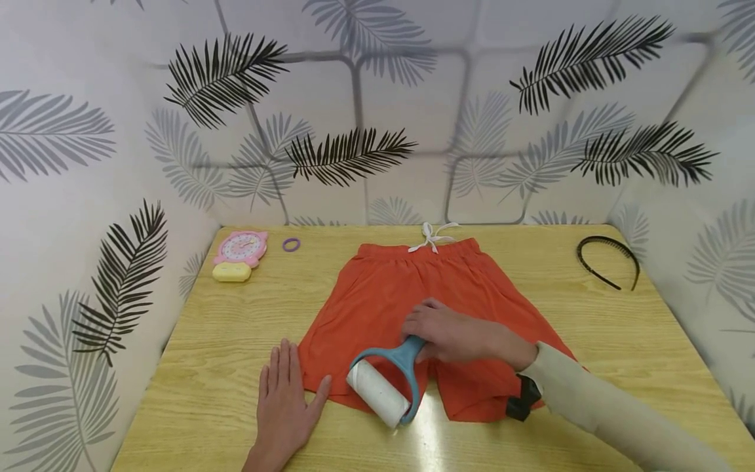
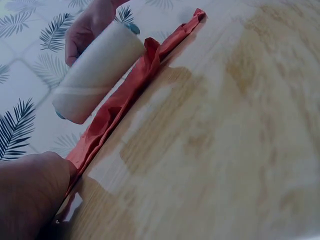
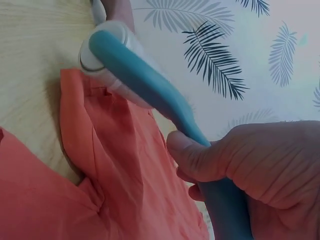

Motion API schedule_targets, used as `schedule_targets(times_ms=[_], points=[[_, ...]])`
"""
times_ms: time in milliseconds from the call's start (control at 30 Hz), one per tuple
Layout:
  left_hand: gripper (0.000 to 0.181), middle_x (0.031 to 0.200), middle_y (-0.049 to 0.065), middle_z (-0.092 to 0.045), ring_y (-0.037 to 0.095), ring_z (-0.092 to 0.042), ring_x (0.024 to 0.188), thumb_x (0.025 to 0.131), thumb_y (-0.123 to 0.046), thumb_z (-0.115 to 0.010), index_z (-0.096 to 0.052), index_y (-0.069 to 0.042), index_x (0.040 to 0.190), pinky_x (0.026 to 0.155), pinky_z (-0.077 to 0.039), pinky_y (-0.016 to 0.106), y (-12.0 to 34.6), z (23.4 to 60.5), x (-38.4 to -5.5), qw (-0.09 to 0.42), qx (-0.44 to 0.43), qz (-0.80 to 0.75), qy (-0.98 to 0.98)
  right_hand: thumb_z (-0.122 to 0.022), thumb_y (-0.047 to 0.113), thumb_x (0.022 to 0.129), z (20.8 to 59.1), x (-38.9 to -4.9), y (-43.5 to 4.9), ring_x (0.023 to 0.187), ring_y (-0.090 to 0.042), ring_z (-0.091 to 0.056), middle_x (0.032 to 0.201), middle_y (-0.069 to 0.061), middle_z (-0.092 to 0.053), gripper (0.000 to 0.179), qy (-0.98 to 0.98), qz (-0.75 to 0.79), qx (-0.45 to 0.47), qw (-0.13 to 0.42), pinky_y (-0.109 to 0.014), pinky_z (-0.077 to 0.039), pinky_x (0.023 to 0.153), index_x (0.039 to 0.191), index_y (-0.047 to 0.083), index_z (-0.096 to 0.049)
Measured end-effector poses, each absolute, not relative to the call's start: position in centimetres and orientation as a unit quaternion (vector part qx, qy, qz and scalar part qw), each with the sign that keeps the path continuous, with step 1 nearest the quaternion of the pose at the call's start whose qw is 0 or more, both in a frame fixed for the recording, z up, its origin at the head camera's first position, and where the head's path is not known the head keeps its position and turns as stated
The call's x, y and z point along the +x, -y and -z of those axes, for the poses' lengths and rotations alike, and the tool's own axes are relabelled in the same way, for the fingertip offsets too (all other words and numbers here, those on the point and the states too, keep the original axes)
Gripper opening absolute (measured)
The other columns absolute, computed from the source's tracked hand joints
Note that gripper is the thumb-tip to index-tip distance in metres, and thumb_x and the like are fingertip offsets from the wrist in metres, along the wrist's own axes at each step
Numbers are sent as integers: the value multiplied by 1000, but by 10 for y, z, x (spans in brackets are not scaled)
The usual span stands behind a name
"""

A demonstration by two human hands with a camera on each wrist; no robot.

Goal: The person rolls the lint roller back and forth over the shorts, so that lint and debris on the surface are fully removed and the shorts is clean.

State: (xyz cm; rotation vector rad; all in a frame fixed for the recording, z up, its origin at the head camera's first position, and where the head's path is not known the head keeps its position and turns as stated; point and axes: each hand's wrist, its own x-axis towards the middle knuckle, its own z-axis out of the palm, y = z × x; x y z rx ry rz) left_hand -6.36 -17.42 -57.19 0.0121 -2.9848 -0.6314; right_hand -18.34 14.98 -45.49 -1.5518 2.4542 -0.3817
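Note:
Red shorts (image 1: 383,288) with a white drawstring bow lie spread on the wooden table, waistband toward the wall. My right hand (image 1: 442,331) grips the blue handle of a lint roller (image 1: 380,393), thumb along the handle in the right wrist view. Its white roll (image 2: 100,75) overlaps the lower hem of the left leg in the head view; the left wrist view shows it just above the cloth. My left hand (image 1: 286,400) lies flat with fingers straight at the left leg's hem, its thumb over the fabric edge.
At the back left of the table (image 1: 236,341) stand a pink clock (image 1: 242,248) with a yellow base and a purple ring-shaped band (image 1: 291,244). A black headband (image 1: 607,262) lies at the back right. Leaf-patterned walls (image 1: 413,98) border the table's back and sides.

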Motion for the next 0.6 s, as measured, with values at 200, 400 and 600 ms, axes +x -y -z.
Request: schedule_targets(times_ms=[200, 400, 600], points=[[97, 173, 21, -14, 39, -11, 160, 103, -64, -50, -20, 5, 164, 126, -11, 59, 174, 572, -63, 40, 4, 205, 978, -83, 22, 90, 460, -188, -148, 104, -14, -56, 108, 8, -67, 28, -847, 95, -511, 114, -45, -42, 103, 114, 16, -69], [97, 173, 21, -14, 39, -11, 160, 103, -64, -50, -21, 5, 164, 126, -11, 59, 175, 573, -63, 42, 4, 204, 978, -84, 21, 90, 464, -194, -149, 104, -13, -55, 107, 11, -68, 26, -843, 121, -503, 145, -47, -41, 104, 112, 18, -71], [96, 173, 21, -17, 39, -14, 160, 102, -63, -52, -23, 4, 164, 125, -13, 59, 174, 573, -63, 54, 4, 203, 978, -84, 18, 90, 461, -202, -155, 106, -14, -57, 108, 10, -69, 27, -845, 135, -498, 143, -49, -41, 104, 114, 17, -71]])
